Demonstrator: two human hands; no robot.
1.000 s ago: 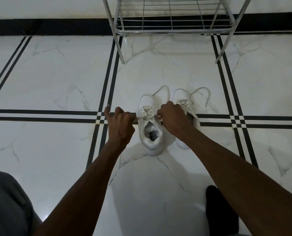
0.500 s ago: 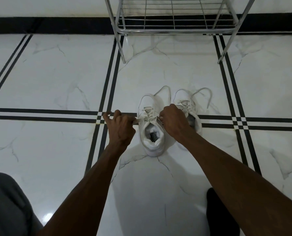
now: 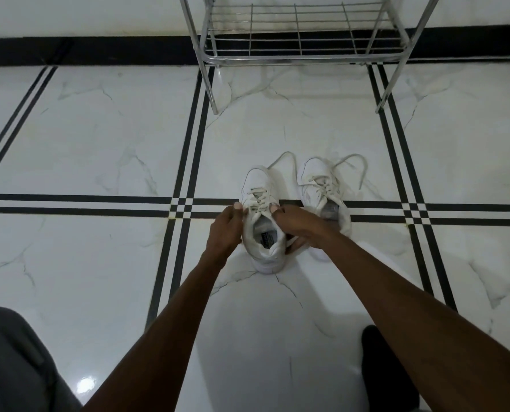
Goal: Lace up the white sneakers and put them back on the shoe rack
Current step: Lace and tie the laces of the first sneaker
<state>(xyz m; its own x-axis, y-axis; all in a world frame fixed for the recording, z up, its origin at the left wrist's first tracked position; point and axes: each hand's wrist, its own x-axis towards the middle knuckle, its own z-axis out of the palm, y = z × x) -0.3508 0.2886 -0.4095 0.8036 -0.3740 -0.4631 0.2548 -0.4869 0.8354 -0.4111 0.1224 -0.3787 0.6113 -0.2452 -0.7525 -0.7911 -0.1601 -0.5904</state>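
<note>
Two white sneakers stand side by side on the marble floor, toes pointing away from me. My left hand grips the left side of the left sneaker near its collar, thumb up by the top eyelets. On the shoe's other side my right hand clasps it, thumb at the laces, fingers curled under by the heel. The right sneaker sits untouched beside it, its loose lace ends looping out on the floor. A lace end of the left sneaker trails past its toe.
A chrome wire shoe rack stands against the far wall, its lowest shelf bare. Black inlay stripes cross the white floor. My grey-clad knee is at lower left and a dark foot at lower right.
Both hands let go of the taut lace ends they were pulling sideways and closed in on the left sneaker's sides. My left hand moved right, up against the shoe.
</note>
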